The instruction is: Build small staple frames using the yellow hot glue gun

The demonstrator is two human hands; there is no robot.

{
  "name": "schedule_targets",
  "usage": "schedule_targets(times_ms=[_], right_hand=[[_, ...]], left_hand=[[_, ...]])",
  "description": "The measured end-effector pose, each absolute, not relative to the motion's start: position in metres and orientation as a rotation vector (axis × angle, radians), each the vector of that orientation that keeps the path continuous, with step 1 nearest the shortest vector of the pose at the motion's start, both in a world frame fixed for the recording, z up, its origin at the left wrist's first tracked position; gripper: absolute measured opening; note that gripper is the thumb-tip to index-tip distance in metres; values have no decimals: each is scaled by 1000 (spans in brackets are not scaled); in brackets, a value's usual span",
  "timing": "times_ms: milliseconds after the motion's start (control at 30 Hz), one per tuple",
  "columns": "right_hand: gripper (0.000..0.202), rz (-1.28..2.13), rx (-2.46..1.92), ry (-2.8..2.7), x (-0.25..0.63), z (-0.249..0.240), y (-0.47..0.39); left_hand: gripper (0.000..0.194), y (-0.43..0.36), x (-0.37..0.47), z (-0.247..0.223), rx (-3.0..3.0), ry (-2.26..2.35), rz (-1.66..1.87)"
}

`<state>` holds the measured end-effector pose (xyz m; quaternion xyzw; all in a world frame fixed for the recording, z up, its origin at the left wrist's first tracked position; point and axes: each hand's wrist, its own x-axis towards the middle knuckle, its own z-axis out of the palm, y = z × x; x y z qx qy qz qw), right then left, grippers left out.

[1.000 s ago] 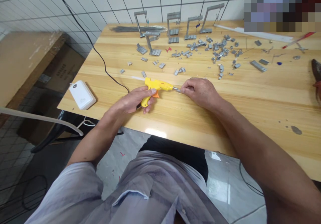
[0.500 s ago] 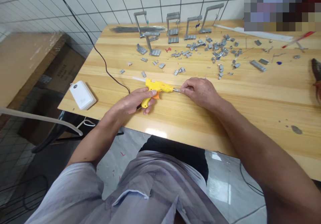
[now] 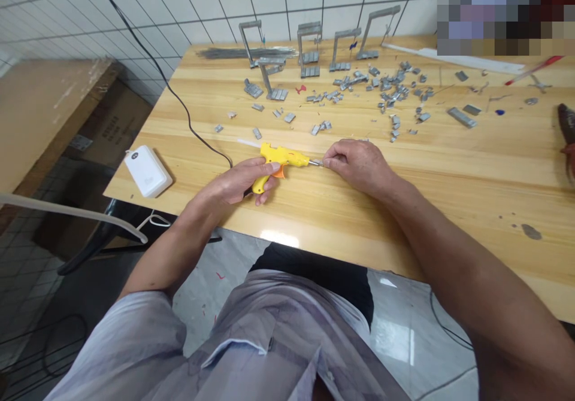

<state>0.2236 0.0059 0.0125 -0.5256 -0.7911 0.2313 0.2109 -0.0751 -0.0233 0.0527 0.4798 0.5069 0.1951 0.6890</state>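
Note:
My left hand (image 3: 251,179) is wrapped round the handle of a yellow glue gun (image 3: 287,156), its thumb and fingers by the orange trigger (image 3: 279,172). A whitish glue stick (image 3: 248,143) pokes out of the gun's rear end. The metal nozzle (image 3: 315,163) points right, close to the fingertips of my right hand (image 3: 357,164). Those fingertips are pinched together low over the table; a small grey piece seems to show between them and the nozzle, mostly hidden. Beyond the hands, small grey metal pieces (image 3: 395,93) lie scattered.
Several grey bent frames (image 3: 309,42) stand at the back, near a bundle of thin rods (image 3: 247,52). A white power bank (image 3: 148,171) lies on the wooden table (image 3: 314,221) at left, and a black cable (image 3: 182,103) crosses it. A red pen (image 3: 534,70) is at right.
The glue gun's nozzle has shifted very slightly left, leaving a little more of the tip visible beside my right fingertips. Both hands otherwise keep their places and grips.

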Motion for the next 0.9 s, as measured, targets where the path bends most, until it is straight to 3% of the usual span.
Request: schedule_targets(times_ms=[900], right_hand=[[10,623,-1430,-2202,224,9,8]], left_hand=[[43,-25,-69,51,1115,1134,467]])
